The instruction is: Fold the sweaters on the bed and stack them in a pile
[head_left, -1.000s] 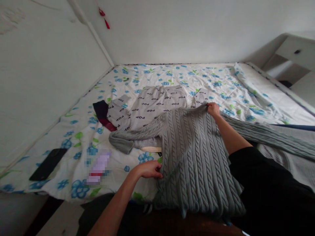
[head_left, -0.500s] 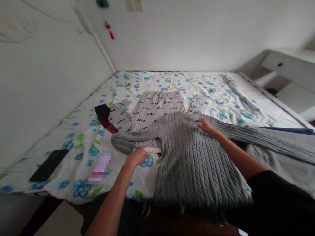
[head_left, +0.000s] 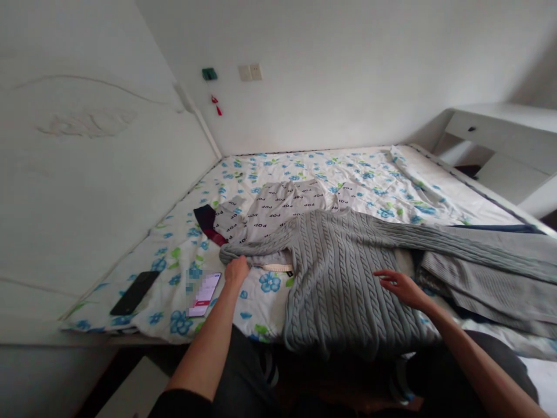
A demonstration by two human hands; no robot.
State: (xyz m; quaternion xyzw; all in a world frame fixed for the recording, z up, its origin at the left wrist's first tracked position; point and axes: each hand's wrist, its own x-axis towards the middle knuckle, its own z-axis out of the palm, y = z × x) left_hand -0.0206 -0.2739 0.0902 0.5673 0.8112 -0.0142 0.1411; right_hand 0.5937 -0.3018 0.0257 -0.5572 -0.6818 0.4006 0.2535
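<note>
Since the earlier frame: right hand (head_left: 402,285) has drawn back from the far collar area to the near right part of the grey cable-knit sweater (head_left: 343,278); left hand (head_left: 236,270) has slid further left to the cuff of the sweater's left sleeve (head_left: 248,251).

Right hand: fingers spread wide and flat, resting on the knit, gripping nothing. Left hand: curled at the cuff end; whether it pinches the knit cannot be told from here.

Sweater lies flat on the bed with the floral sheet (head_left: 361,180), hem hanging over the near edge, right sleeve stretched out far to the right across a pile of grey cloth (head_left: 491,290).

No containers in view.

Count:
- Sweaters: one cable-knit.
- Pale grey garment printed "POP" (head_left: 282,206): one, just beyond the sweater and partly under it.
- Dark cloth with red edge (head_left: 206,222): one, left of the POP garment.
- Phones: two at the near left edge of the bed: a black phone (head_left: 134,292) face down, and a second phone with lit screen (head_left: 204,293) right of it.
- Wall plates on the far wall: two pale switches (head_left: 249,72), one green (head_left: 209,74) beside them.
</note>
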